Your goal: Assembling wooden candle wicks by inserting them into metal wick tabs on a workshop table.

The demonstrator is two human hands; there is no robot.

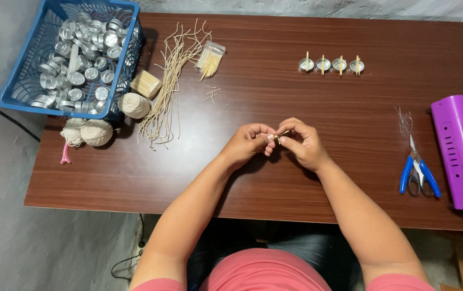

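Between the left hand (248,144) and right hand (302,143), fingertips pinched together, sits a thin pale wooden stick (282,134), clamped by both above the brown wooden table (296,108). Beyond the right hand stand 4 small round metal cups (331,64), each with a stick across. Blue-handled scissors (418,173) lie right of that hand. Too much squeeze could likely snap the stick, or it could slip loose.
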